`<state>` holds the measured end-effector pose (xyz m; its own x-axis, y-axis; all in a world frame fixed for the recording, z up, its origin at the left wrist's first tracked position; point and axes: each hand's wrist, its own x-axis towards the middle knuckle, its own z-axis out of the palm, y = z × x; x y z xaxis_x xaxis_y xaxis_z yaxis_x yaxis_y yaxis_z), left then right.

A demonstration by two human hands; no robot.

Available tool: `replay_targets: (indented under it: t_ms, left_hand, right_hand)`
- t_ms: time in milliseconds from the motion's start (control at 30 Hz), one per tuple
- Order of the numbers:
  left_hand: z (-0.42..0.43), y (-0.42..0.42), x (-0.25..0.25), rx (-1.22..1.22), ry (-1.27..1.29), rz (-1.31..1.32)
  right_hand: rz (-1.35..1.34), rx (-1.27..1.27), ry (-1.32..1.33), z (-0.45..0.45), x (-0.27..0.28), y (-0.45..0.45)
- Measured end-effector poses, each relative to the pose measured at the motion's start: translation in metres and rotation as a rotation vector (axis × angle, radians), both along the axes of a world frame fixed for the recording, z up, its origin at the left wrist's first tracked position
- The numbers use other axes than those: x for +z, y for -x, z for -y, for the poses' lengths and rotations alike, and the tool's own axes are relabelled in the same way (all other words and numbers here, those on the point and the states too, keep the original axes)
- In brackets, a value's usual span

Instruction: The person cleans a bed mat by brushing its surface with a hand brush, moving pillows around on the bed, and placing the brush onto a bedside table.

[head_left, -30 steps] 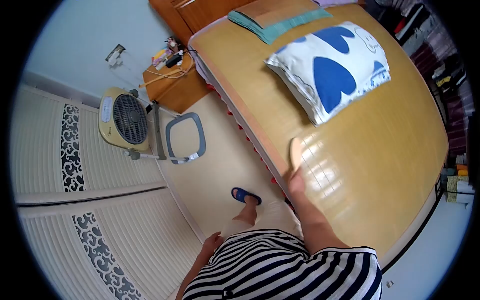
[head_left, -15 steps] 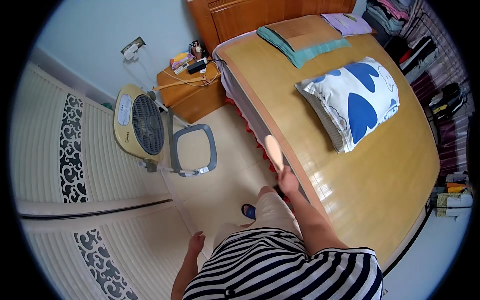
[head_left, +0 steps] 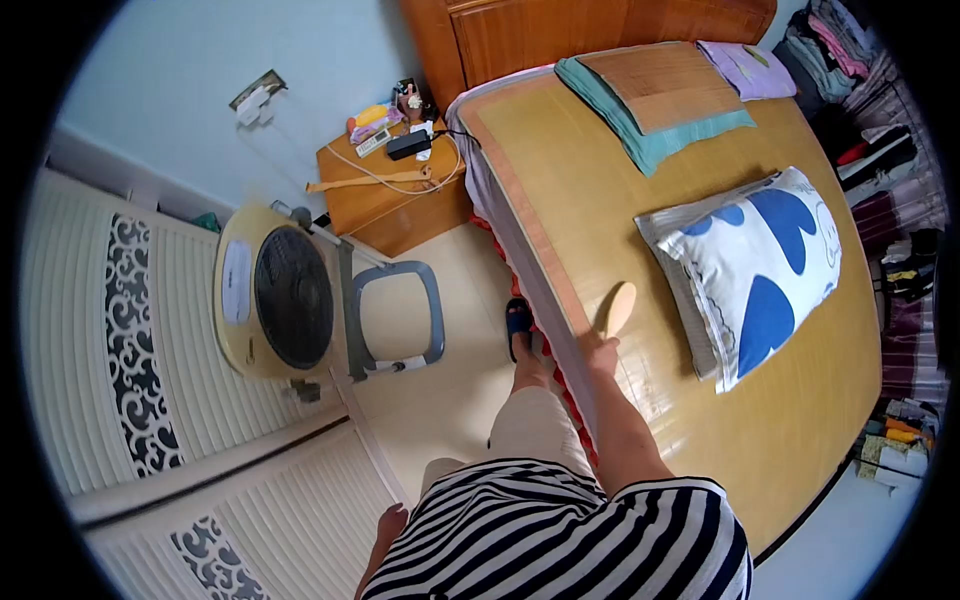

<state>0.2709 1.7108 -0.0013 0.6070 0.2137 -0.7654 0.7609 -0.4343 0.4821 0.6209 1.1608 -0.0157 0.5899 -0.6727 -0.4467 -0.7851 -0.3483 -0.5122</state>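
Standing beside the bed (head_left: 480, 116), facing the headboard (head_left: 600, 38). Gripping a pale, oval-headed brush (head_left: 621, 309) by its handle in the right hand (head_left: 600, 354), with the head pointing up the bed and slightly away from the near edge. Just moved in from over that edge, where seen half a second earlier; now above the yellow mat (head_left: 540, 190). Now within reach of the mat, by judgement; contact with it impossible to tell. Near the patterned pillow (head_left: 785, 265), but apart from it.

Stepped forward too, with a blue slipper (head_left: 517, 328) now alongside the red-trimmed bed edge. Hanging the left hand (head_left: 393, 521) low by the thigh, on the wardrobe side, with no object visible in it; too small in view to tell released from clenched.

Farther up the bed: on a teal pillow (head_left: 648, 148), a brown woven mat (head_left: 650, 85). Against the bed, by the headboard: a wooden table (head_left: 400, 222), bearing a black adapter (head_left: 408, 146) and a wooden stick (head_left: 365, 182).
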Motion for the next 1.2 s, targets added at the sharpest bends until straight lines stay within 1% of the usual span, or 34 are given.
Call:
replay_targets:
  t_ms: [33, 67, 100, 133, 167, 200, 233, 267, 300, 333, 367, 400, 433, 467, 500, 533, 567, 600, 633, 667, 700, 767, 800, 833, 900, 933, 967, 1000, 1033, 1100, 1133, 1167, 1200]
  left_hand:
    - [0.001, -0.013, 0.009, -0.079, -0.073, -0.089]
    - [0.005, -0.024, 0.019, -0.061, -0.029, -0.019]
    - [0.013, -0.04, 0.036, -0.044, 0.017, 0.049]
    - [0.024, -0.07, 0.06, -0.017, 0.108, 0.003]
    - [0.039, -0.108, 0.08, 0.014, 0.204, -0.034]
    - [0.037, -0.126, 0.053, -0.094, 0.037, -0.064]
    - [0.061, -0.175, 0.078, -0.257, -0.091, -0.036]
    - [0.098, -0.242, 0.121, -0.413, -0.231, -0.009]
    - [0.123, -0.289, 0.139, -0.256, -0.167, 0.066]
    - [0.124, -0.309, 0.124, -0.235, -0.15, 0.154]
    - [0.157, -0.36, 0.16, -0.162, -0.069, 0.159]
    - [0.171, -0.391, 0.171, -0.121, 0.001, 0.16]
    - [0.18, -0.411, 0.175, -0.079, 0.07, 0.163]
    - [0.187, -0.422, 0.176, -0.074, 0.071, 0.164]
    - [0.192, -0.432, 0.176, -0.062, 0.1, 0.15]
    - [0.196, -0.443, 0.176, -0.051, 0.129, 0.137]
    - [0.197, -0.447, 0.175, -0.072, 0.125, 0.122]
    - [0.195, -0.444, 0.168, -0.106, 0.087, 0.135]
    - [0.189, -0.434, 0.156, -0.142, 0.049, 0.145]
    - [0.181, -0.42, 0.142, -0.142, 0.035, 0.099]
    - [0.181, -0.42, 0.151, -0.197, -0.022, 0.042]
    - [0.161, -0.399, 0.134, -0.323, -0.119, -0.099]
    - [0.15, -0.385, 0.126, -0.304, -0.127, -0.152]
    - [0.143, -0.376, 0.121, -0.285, -0.135, -0.205]
    - [0.145, -0.378, 0.131, -0.25, -0.151, -0.21]
    - [0.145, -0.379, 0.131, -0.18, -0.122, -0.187]
    - [0.146, -0.382, 0.132, -0.111, -0.093, -0.161]
    - [0.159, -0.395, 0.142, -0.037, -0.091, -0.119]
    - [0.161, -0.398, 0.134, -0.036, -0.09, -0.115]
    - [0.164, -0.402, 0.116, -0.033, -0.032, 0.063]
    - [0.179, -0.429, 0.135, -0.085, -0.042, -0.015]
    - [0.182, -0.432, 0.127, -0.024, 0.022, -0.008]
    - [0.189, -0.441, 0.129, -0.015, 0.053, 0.01]
  right_hand:
    - [0.066, 0.001, -0.033, -0.009, 0.001, -0.028]
    - [0.007, 0.025, -0.081, -0.015, 0.005, -0.051]
    - [-0.063, 0.03, -0.195, -0.029, 0.049, -0.086]
    - [-0.105, 0.035, -0.318, -0.045, 0.101, -0.115]
    - [-0.185, 0.318, -0.227, -0.042, 0.036, -0.132]
    - [-0.124, 0.666, -0.022, -0.054, -0.006, -0.144]
    - [-0.113, 0.589, -0.117, -0.071, 0.017, -0.168]
    - [-0.096, 0.684, -0.115, -0.074, 0.025, -0.188]
    - [-0.106, 0.684, -0.118, -0.074, 0.039, -0.209]
    - [-0.125, 0.791, -0.095, -0.071, 0.053, -0.231]
    - [-0.142, 0.9, -0.07, -0.067, 0.059, -0.25]
    - [-0.083, 0.881, -0.042, -0.056, 0.058, -0.266]
    - [-0.022, 0.824, -0.018, -0.041, 0.036, -0.28]
    - [0.041, 0.765, 0.005, -0.022, 0.012, -0.292]
    - [0.175, 0.68, -0.002, -0.002, 0.025, -0.304]
    - [-0.002, 0.519, 0.005, 0.016, 0.023, -0.322]
    - [0.035, 0.445, 0.045, 0.035, 0.026, -0.333]
    - [0.014, 0.387, 0.097, 0.05, 0.027, -0.344]
    - [-0.039, 0.312, 0.095, 0.063, 0.034, -0.352]
    - [-0.05, 0.259, 0.095, 0.074, 0.029, -0.357]
    - [-0.06, 0.207, 0.096, 0.079, 0.022, -0.363]
    - [-0.056, 0.228, 0.08, 0.07, 0.003, -0.365]
    - [-0.05, 0.251, 0.063, 0.061, -0.003, -0.364]
    - [-0.084, 0.311, 0.036, 0.043, 0.003, -0.36]
    - [-0.16, 0.55, -0.067, 0.01, 0.003, -0.349]
    - [-0.189, 0.725, -0.052, -0.006, 0.004, -0.346]
    - [-0.066, 0.862, -0.03, -0.016, 0.007, -0.339]
    - [-0.08, 1.038, -0.01, -0.023, 0.007, -0.341]
    - [-0.077, 1.039, -0.007, -0.026, 0.022, -0.353]
    - [-0.084, 1.061, -0.061, -0.025, 0.048, -0.379]
    - [0.054, 0.902, -0.039, -0.021, 0.043, -0.394]
    - [0.154, 0.811, -0.011, -0.013, 0.038, -0.413]
    - [0.251, 0.719, 0.016, -0.002, 0.032, -0.436]
